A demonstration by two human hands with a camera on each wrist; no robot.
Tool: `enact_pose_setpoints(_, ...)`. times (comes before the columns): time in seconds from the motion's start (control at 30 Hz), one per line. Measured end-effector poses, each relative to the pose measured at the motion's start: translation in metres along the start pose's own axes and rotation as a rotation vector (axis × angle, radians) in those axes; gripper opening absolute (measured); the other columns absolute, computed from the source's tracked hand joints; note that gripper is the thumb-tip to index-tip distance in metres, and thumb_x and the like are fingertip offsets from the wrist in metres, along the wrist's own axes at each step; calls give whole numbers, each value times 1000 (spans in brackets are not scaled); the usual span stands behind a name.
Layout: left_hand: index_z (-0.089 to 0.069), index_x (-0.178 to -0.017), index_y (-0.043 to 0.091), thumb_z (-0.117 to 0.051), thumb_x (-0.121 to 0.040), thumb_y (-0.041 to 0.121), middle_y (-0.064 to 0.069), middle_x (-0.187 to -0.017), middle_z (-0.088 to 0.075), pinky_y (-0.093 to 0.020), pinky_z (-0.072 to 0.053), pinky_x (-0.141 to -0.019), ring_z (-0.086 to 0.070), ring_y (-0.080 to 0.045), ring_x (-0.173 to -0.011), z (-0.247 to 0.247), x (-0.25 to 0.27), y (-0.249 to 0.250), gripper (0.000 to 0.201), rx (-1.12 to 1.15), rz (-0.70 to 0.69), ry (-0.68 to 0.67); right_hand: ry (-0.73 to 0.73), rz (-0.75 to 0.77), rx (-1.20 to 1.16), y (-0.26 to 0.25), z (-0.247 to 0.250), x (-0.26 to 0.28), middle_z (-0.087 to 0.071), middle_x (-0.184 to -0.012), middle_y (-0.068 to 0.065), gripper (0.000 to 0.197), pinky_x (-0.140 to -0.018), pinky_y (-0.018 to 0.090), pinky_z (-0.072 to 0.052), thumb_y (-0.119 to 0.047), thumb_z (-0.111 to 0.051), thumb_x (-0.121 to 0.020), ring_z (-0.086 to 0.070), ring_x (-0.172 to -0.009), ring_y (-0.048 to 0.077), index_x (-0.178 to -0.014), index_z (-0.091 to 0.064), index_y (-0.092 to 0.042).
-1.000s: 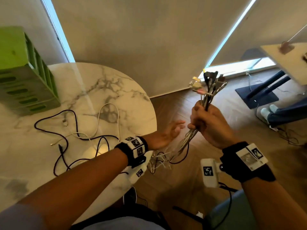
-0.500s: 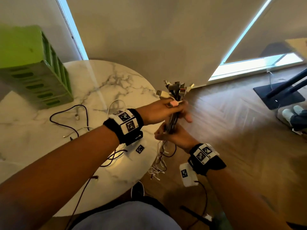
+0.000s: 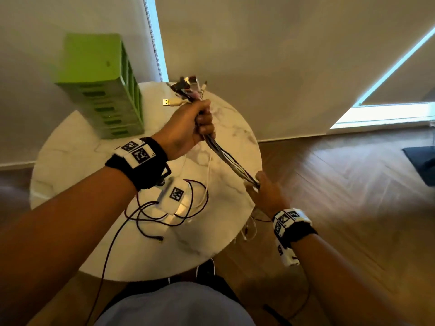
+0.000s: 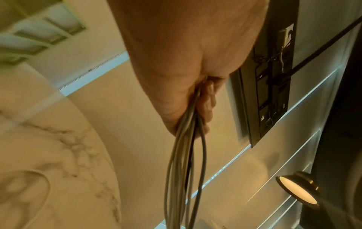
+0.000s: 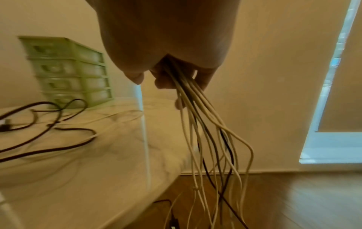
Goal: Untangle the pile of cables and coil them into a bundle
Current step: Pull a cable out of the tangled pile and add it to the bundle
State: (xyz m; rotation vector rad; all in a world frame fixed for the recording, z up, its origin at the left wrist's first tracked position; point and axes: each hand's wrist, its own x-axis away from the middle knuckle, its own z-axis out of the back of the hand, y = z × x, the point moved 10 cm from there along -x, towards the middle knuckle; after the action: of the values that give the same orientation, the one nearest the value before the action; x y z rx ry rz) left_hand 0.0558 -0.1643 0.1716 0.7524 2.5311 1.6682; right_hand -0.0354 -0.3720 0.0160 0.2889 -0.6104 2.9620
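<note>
Both grips closed on cable bundle: left hand near plug ends, right hand lower, above round marble tabletop. Wood floor; green drawer unit; loose dark cable on tabletop.

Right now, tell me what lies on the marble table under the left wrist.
Loose dark cables and a white cable lie on the table; the wrist camera covers part of them.

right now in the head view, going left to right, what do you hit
green drawer unit → left hand gripping the cable bundle → right hand holding its lower part → dark mat on the floor
</note>
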Motion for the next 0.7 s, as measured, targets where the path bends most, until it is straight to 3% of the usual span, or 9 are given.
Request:
enact_pose_setpoints(0.1,-38,-74,22,-42,-107,24,6,-60,-25,-28,-41,-55,-26,-11,-50,34,9,20,34,-21,-101,104,-126,166,100,-61,-28,16,-71,-95,8,49,-68,38,-52,-63,-48,-96,-69,-84,35,-120,-38,-21)
enact_pose_setpoints(0.2,-36,-79,25,-46,-105,17,6,-62,-28,-27,-36,-52,-23,-12,-54,67,23,25,29,-100,-131,170,-239,317,201,-114,-61,41,-72,-104,11,60,-70,38,-47,-64,-47,-96,-69,-93,36,-132,-35,-18)
enact_pose_setpoints(0.27,-36,-81,26,-47,-105,14,4,-65,-27,-26,-33,-49,-16,-17,-60,90,33,23,29,-148,-132,208,-338,347,238,-135,-83,55,-71,-110,14,73,-73,39,-49,-66,-49,-94,-68,-98,37,-143,-33,-14)
enact_pose_setpoints(0.37,-34,-77,26,-48,-107,27,0,-70,-16,-23,-25,-45,-11,-17,-61,124,49,16,33,-132,-115,247,-470,370,171,-155,-102,69,-68,-115,15,86,-77,41,-49,-72,-54,-89,-65,-102,36,-146,-30,-13)
enact_pose_setpoints(0.43,-33,-76,27,-46,-108,31,3,-66,-16,-21,-22,-43,-14,-11,-52,149,58,14,34,-102,-104,282,-575,361,64,-164,-108,69,-65,-116,10,85,-77,38,-47,-78,-54,-83,-64,-100,31,-138,-37,-16)
enact_pose_setpoints(0.5,-33,-77,27,-44,-108,31,4,-64,-18,-20,-20,-43,-16,-8,-46,173,66,14,33,-75,-102,317,-622,341,-43,-174,-103,58,-64,-107,5,76,-76,39,-44,-84,-41,-84,-60,-90,25,-118,-48,-16)
enact_pose_setpoints(0.6,-34,-78,27,-42,-109,30,2,-65,-17,-21,-19,-45,-17,-8,-46,208,80,14,32,-60,-100,373,-522,390,-131,-202,-78,25,-55,-84,2,76,-78,48,-49,-90,-18,-82,-56,-78,25,-85,-50,-22)
enact_pose_setpoints(0.7,-33,-78,25,-43,-109,28,4,-63,-21,-22,-21,-44,-18,-9,-46,232,90,5,33,-69,-80,415,-448,395,-179,-230,-62,-11,-52,-78,2,62,-80,46,-45,-76,-21,-92,-53,-76,24,-77,-47,-22)
